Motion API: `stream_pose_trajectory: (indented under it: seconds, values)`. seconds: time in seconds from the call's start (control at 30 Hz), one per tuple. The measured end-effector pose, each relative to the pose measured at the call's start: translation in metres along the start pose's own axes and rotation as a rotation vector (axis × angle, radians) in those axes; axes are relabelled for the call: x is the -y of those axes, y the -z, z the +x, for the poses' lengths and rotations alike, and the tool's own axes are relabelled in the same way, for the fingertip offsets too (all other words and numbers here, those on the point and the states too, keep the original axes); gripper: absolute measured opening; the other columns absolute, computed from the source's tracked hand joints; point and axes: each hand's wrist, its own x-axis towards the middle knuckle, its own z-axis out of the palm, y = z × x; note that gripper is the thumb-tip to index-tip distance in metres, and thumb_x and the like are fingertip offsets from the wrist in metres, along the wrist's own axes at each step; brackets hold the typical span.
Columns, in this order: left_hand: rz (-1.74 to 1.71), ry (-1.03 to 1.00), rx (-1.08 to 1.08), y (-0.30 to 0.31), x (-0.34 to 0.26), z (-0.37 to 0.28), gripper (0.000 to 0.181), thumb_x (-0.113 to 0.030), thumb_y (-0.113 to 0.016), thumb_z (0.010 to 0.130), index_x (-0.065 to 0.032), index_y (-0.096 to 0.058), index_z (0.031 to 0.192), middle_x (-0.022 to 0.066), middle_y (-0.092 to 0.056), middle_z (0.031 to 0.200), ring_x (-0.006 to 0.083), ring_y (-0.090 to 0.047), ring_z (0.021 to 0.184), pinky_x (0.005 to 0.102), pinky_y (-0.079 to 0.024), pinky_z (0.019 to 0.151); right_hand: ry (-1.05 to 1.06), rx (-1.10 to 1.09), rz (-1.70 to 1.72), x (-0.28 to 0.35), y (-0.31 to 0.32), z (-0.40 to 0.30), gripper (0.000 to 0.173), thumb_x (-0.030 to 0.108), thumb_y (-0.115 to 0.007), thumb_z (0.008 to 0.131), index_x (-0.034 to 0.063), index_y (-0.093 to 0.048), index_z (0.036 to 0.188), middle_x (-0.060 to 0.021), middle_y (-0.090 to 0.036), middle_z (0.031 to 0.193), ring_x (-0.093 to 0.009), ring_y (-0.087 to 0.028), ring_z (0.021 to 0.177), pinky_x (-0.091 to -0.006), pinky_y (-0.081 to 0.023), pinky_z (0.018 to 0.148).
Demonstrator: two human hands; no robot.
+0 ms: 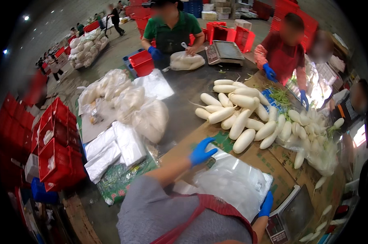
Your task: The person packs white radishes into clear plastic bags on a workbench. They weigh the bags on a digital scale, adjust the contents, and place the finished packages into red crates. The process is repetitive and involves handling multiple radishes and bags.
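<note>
A stack of clear plastic bags [232,177] lies on the table against my apron, with a small printed label near its right corner. My left hand [203,151], in a blue glove, is spread at the stack's far left corner, thumb and fingers apart. At the right edge, my gloved right hand [266,205] grips the stack; some of its fingers are hidden. Just beyond the bags lies a heap of peeled-looking white daikon radishes [245,106]. Flattened brown cardboard [184,143] covers the table under the radishes and bags.
Bagged radishes [150,116] and folded white plastic bags [116,146] lie left. One digital scale [287,216] stands near right, another [225,52] at the far edge. Two co-workers [171,33] [286,52] stand across the table. Red crates [60,161] are stacked left.
</note>
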Motion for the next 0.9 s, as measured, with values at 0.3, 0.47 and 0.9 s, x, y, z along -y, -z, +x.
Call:
stream_pose_trajectory:
  seconds: [0.3, 0.47, 0.9]
  values:
    - [-0.131, 0.444, 0.104, -0.015, 0.005, -0.114, 0.092, -0.046, -0.068, 0.083, 0.0059, -0.023, 0.145, 0.0261, -0.03, 0.148, 0.0358, -0.031, 0.138, 0.0413, -0.029, 0.112, 0.031, 0.185, -0.126, 0.051, -0.031, -0.089, 0.057, 0.026, -0.041, 0.101, 0.0109, -0.019, 0.151, -0.0076, -0.029, 0.152, -0.022, -0.036, 0.134, -0.0361, -0.028, 0.112]
    - [-0.02, 0.265, 0.118, -0.06, -0.01, -0.108, 0.093, -0.027, -0.076, 0.08, 0.0023, -0.02, 0.147, 0.0214, -0.035, 0.145, 0.0298, -0.038, 0.132, 0.0382, -0.033, 0.109, 0.153, 0.109, -0.308, 0.026, -0.043, -0.09, 0.081, 0.021, -0.066, 0.089, 0.0079, -0.016, 0.151, -0.0134, -0.029, 0.15, -0.025, -0.034, 0.132, -0.0363, -0.029, 0.11]
    - [-0.56, 0.81, 0.458, -0.072, 0.003, -0.113, 0.051, -0.012, -0.07, 0.081, -0.0032, -0.052, 0.128, 0.0118, -0.063, 0.112, 0.0244, -0.064, 0.095, 0.037, -0.055, 0.079, 0.256, 0.14, -0.327, 0.023, -0.071, -0.15, 0.104, 0.026, -0.079, 0.078, 0.0085, -0.009, 0.152, -0.0167, -0.038, 0.144, -0.026, -0.041, 0.127, -0.0368, -0.037, 0.104]
